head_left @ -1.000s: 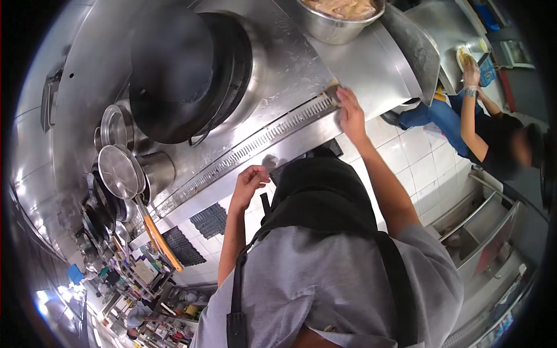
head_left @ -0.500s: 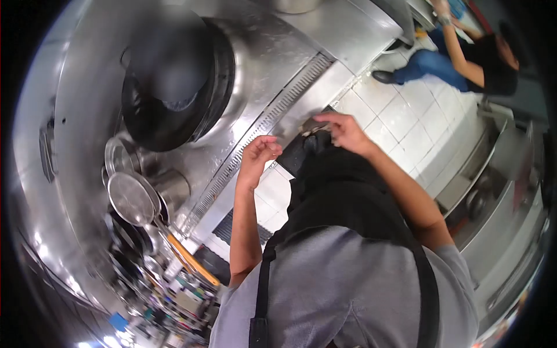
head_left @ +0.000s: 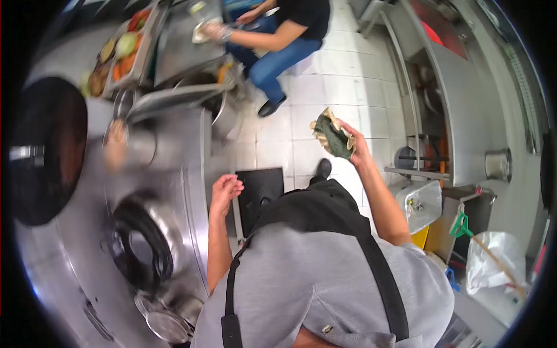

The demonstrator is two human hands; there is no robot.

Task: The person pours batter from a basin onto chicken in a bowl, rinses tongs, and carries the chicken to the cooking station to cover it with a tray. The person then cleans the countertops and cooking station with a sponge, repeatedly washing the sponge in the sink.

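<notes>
My right hand (head_left: 358, 148) grips a crumpled dark green and cream cloth (head_left: 333, 133) by its edge, over the tiled floor and away from the counter. My left hand (head_left: 225, 193) is raised beside the front edge of the steel counter (head_left: 194, 214), with its fingers curled together and nothing visible in them. On the counter's left side a black wok (head_left: 139, 246) sits in the stove. Nearer to me are a round wire strainer (head_left: 167, 326) and a metal pot (head_left: 188, 307).
A co-worker (head_left: 290, 29) in jeans works at a far steel table by vegetable trays (head_left: 130, 52). Steel shelving (head_left: 441, 98) stands on the right, with a clear bin (head_left: 422, 206), a white bag (head_left: 496, 258) and a green-headed mop (head_left: 460, 224). A black mat (head_left: 259, 194) lies near my left hand.
The view has turned right, away from the stove. My right hand has left the counter edge and now holds the cloth out over the floor. The co-worker appears further left.
</notes>
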